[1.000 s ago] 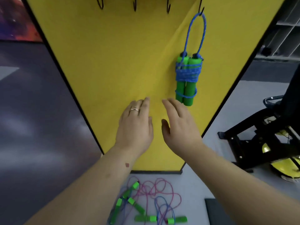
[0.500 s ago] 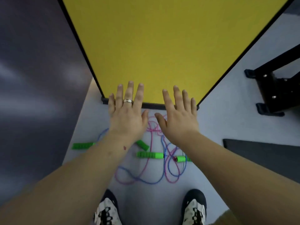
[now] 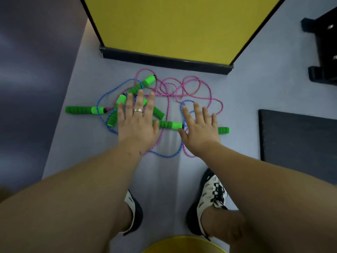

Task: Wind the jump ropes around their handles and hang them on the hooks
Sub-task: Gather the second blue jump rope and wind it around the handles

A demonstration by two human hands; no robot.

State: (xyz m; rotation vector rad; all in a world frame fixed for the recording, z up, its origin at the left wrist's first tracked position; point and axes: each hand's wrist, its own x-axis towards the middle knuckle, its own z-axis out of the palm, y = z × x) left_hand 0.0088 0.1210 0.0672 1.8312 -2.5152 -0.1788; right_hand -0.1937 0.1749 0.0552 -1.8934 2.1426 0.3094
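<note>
1. Our left hand (image 3: 136,123) and right hand (image 3: 199,130) reach down with fingers spread wide and straight, holding nothing, above a tangle of jump ropes on the pale floor (image 3: 246,99).

2. The pink rope (image 3: 193,83) loops toward the foot of the yellow board (image 3: 173,24); the blue rope (image 3: 107,92) winds through it on the left, and the two cross in several places.

3. Green handles lie scattered: one (image 3: 80,109) out to the left, one (image 3: 167,124) between our hands, a short end (image 3: 224,130) showing past the right hand, and one (image 3: 145,84) at the top of the pile, with others beneath our left fingers.

4. We cannot tell from this angle whether either hand touches the ropes or hovers just above them.

5. The step in hand looks like picking one rope out. We judge it best to take the handle between our hands, follow its cord by colour to the matching handle, and lift slowly so the other rope slips free rather than knotting.

6. The hooks are out of view here; our shoes (image 3: 213,194) stand just short of the pile.
</note>
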